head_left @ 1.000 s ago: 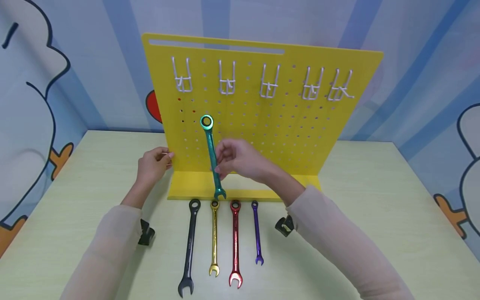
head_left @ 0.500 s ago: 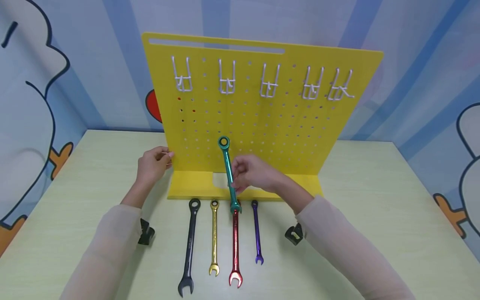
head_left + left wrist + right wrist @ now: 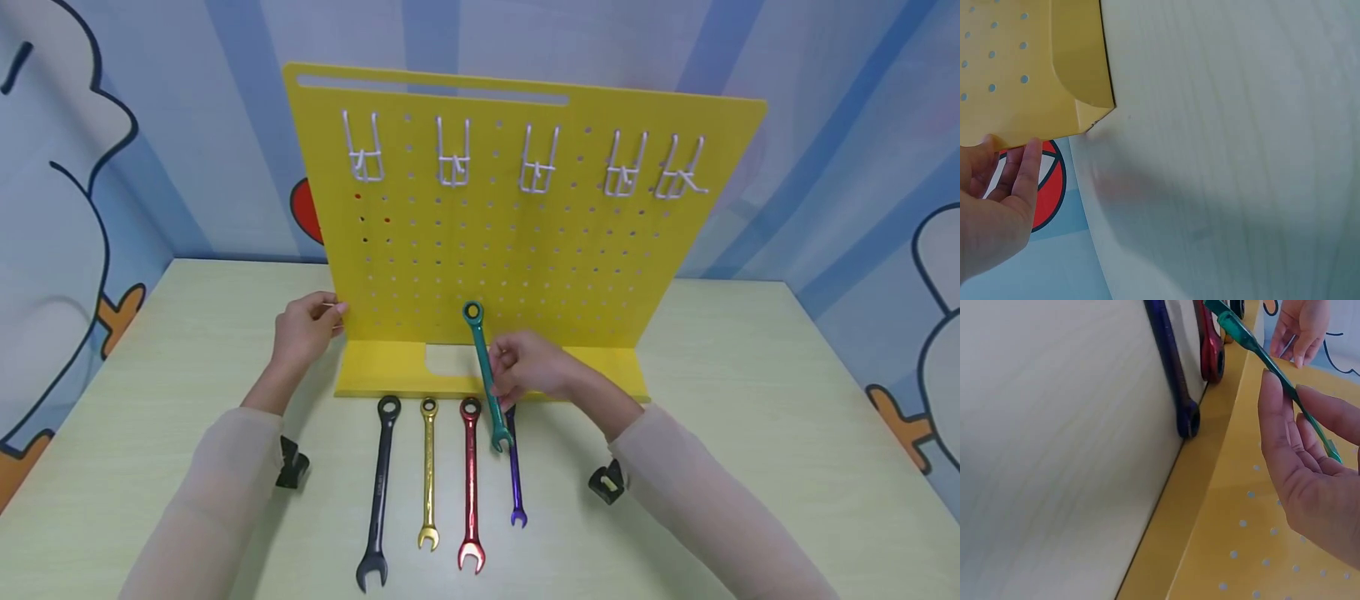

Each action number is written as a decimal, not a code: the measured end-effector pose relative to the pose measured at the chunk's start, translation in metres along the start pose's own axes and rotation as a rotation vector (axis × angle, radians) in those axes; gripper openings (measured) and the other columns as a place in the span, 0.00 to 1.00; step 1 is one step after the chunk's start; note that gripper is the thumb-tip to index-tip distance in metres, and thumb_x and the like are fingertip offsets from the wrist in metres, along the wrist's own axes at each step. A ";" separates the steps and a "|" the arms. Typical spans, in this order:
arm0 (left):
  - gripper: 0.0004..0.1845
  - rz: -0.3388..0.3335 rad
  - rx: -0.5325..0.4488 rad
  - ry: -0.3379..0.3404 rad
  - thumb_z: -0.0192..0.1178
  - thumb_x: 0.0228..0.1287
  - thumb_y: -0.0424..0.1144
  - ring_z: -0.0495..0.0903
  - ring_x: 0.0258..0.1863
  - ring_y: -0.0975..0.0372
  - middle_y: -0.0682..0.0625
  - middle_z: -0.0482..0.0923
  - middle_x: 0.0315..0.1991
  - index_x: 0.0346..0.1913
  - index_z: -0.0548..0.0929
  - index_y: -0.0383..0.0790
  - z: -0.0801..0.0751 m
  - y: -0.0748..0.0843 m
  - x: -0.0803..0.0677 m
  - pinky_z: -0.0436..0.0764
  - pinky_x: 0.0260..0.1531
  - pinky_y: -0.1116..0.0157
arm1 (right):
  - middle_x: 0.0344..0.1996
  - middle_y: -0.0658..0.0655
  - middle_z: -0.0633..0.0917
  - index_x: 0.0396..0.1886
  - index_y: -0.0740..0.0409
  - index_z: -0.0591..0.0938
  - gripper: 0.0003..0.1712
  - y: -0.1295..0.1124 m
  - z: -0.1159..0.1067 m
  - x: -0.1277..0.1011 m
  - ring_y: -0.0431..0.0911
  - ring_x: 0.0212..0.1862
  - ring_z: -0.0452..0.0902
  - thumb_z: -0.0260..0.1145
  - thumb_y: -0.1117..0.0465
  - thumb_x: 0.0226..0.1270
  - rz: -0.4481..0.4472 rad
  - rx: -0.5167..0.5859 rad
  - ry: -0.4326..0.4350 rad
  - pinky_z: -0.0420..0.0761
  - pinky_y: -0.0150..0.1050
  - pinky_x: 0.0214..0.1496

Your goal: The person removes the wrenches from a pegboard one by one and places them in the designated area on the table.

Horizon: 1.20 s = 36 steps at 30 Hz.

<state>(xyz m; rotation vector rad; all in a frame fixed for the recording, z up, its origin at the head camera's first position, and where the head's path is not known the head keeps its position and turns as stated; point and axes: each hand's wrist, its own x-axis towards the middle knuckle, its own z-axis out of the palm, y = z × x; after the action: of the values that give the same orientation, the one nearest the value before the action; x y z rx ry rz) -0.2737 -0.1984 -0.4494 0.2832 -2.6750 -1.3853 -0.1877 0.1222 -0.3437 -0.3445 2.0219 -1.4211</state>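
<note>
My right hand (image 3: 517, 367) pinches the shaft of a green wrench (image 3: 485, 375), which stands tilted with its ring end up and its open end low, over the top of the purple wrench (image 3: 514, 467). The right wrist view shows the fingers (image 3: 1279, 425) curled round the green wrench (image 3: 1254, 344). My left hand (image 3: 307, 329) holds the left edge of the yellow pegboard (image 3: 517, 233); in the left wrist view its fingers (image 3: 1022, 181) lie against the board's (image 3: 1029, 69) edge. Black (image 3: 380, 492), gold (image 3: 428, 475) and red (image 3: 470, 483) wrenches lie in a row on the table.
White wire hooks (image 3: 453, 154) line the top of the pegboard, all bare. The board's yellow foot (image 3: 382, 371) rests on the pale green table (image 3: 750, 417). Blue cartoon-patterned walls enclose the table at the back and sides.
My right hand has carried the green wrench down and to the right, from in front of the board's left part to just above the purple wrench. The left hand has stayed put.
</note>
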 end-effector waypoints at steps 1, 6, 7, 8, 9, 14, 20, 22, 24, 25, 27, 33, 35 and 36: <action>0.17 0.005 0.001 -0.001 0.53 0.64 0.48 0.79 0.36 0.58 0.47 0.77 0.42 0.49 0.77 0.42 0.000 -0.001 0.000 0.82 0.37 0.64 | 0.24 0.60 0.75 0.32 0.70 0.70 0.07 0.002 -0.001 0.000 0.50 0.26 0.78 0.57 0.79 0.57 0.009 -0.003 0.001 0.83 0.45 0.34; 0.17 0.031 0.017 0.013 0.53 0.64 0.49 0.79 0.35 0.59 0.48 0.77 0.40 0.48 0.77 0.43 0.001 -0.003 0.001 0.82 0.35 0.65 | 0.22 0.59 0.75 0.31 0.70 0.70 0.06 0.012 -0.006 -0.004 0.50 0.24 0.77 0.58 0.78 0.57 0.042 -0.002 0.008 0.83 0.46 0.33; 0.16 0.035 0.019 0.015 0.53 0.64 0.49 0.79 0.35 0.59 0.48 0.77 0.40 0.48 0.77 0.43 0.001 -0.004 0.001 0.82 0.35 0.65 | 0.21 0.59 0.74 0.30 0.70 0.70 0.06 0.014 -0.007 -0.005 0.50 0.23 0.77 0.58 0.78 0.57 0.047 0.000 0.011 0.83 0.47 0.34; 0.16 0.033 0.018 0.019 0.53 0.63 0.49 0.79 0.35 0.59 0.48 0.77 0.40 0.48 0.77 0.43 0.001 -0.004 0.002 0.82 0.35 0.65 | 0.21 0.59 0.74 0.30 0.70 0.70 0.06 0.015 -0.008 -0.006 0.50 0.23 0.77 0.58 0.79 0.56 0.052 0.001 0.013 0.83 0.48 0.34; 0.16 0.034 0.018 0.019 0.53 0.63 0.49 0.79 0.35 0.59 0.48 0.77 0.40 0.48 0.77 0.43 0.001 -0.004 0.002 0.82 0.35 0.65 | 0.21 0.59 0.74 0.30 0.70 0.70 0.06 0.017 -0.009 -0.006 0.50 0.23 0.77 0.58 0.79 0.56 0.057 0.001 0.017 0.83 0.48 0.34; 0.16 0.038 0.016 0.017 0.53 0.64 0.48 0.79 0.35 0.59 0.48 0.78 0.41 0.48 0.77 0.43 0.002 -0.004 0.002 0.82 0.35 0.65 | 0.20 0.59 0.75 0.28 0.70 0.70 0.07 0.025 -0.013 -0.012 0.50 0.23 0.78 0.59 0.80 0.54 0.096 0.006 0.032 0.83 0.49 0.33; 0.17 0.046 0.011 0.014 0.53 0.63 0.49 0.79 0.35 0.58 0.46 0.78 0.41 0.49 0.77 0.42 0.001 -0.004 0.001 0.82 0.35 0.64 | 0.21 0.59 0.75 0.30 0.69 0.70 0.07 0.031 -0.017 -0.018 0.50 0.23 0.79 0.59 0.80 0.55 0.158 0.015 0.046 0.83 0.45 0.32; 0.17 0.045 0.014 0.017 0.53 0.63 0.50 0.79 0.35 0.58 0.47 0.78 0.40 0.48 0.77 0.43 0.001 -0.004 0.001 0.82 0.34 0.65 | 0.21 0.59 0.75 0.30 0.69 0.70 0.07 0.033 -0.018 -0.020 0.50 0.23 0.79 0.58 0.80 0.54 0.166 0.018 0.048 0.83 0.46 0.32; 0.17 0.046 0.015 0.017 0.53 0.63 0.49 0.79 0.35 0.58 0.47 0.77 0.40 0.48 0.77 0.43 0.001 -0.004 0.002 0.82 0.35 0.65 | 0.21 0.59 0.74 0.30 0.69 0.70 0.07 0.035 -0.019 -0.022 0.50 0.24 0.79 0.58 0.80 0.54 0.168 0.022 0.047 0.83 0.46 0.32; 0.16 0.047 0.015 0.017 0.53 0.63 0.49 0.79 0.35 0.58 0.47 0.77 0.40 0.48 0.77 0.43 0.001 -0.004 0.002 0.82 0.35 0.64 | 0.21 0.59 0.74 0.30 0.69 0.70 0.07 0.036 -0.019 -0.023 0.50 0.24 0.79 0.58 0.80 0.54 0.168 0.023 0.047 0.83 0.46 0.32; 0.16 0.042 0.019 0.021 0.54 0.63 0.49 0.79 0.35 0.59 0.48 0.77 0.40 0.48 0.77 0.43 0.001 -0.004 0.002 0.82 0.34 0.65 | 0.21 0.59 0.74 0.30 0.69 0.70 0.07 0.038 -0.020 -0.025 0.50 0.24 0.79 0.58 0.80 0.54 0.171 0.027 0.047 0.83 0.46 0.32; 0.17 0.037 0.024 0.020 0.53 0.63 0.49 0.79 0.35 0.58 0.47 0.77 0.40 0.48 0.77 0.43 0.001 -0.003 0.001 0.82 0.35 0.64 | 0.22 0.59 0.75 0.31 0.70 0.70 0.07 0.044 -0.022 -0.033 0.50 0.24 0.79 0.58 0.79 0.56 0.183 0.019 0.045 0.83 0.44 0.32; 0.17 0.033 0.025 0.019 0.53 0.63 0.49 0.79 0.35 0.58 0.47 0.77 0.40 0.49 0.77 0.43 0.001 -0.003 0.001 0.82 0.35 0.64 | 0.22 0.59 0.75 0.32 0.69 0.70 0.07 0.045 -0.023 -0.035 0.50 0.24 0.79 0.59 0.78 0.56 0.194 0.017 0.047 0.83 0.45 0.32; 0.17 0.028 0.026 0.019 0.53 0.64 0.49 0.79 0.36 0.58 0.48 0.77 0.40 0.49 0.77 0.43 0.001 -0.002 0.001 0.82 0.36 0.64 | 0.22 0.59 0.74 0.32 0.69 0.70 0.07 0.046 -0.023 -0.036 0.50 0.24 0.79 0.59 0.78 0.56 0.201 0.018 0.050 0.83 0.45 0.32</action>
<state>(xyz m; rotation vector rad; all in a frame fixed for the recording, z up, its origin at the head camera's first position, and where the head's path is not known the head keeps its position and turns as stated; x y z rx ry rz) -0.2744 -0.1991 -0.4519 0.2595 -2.6727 -1.3344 -0.1683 0.1760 -0.3683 -0.0956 2.0193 -1.3339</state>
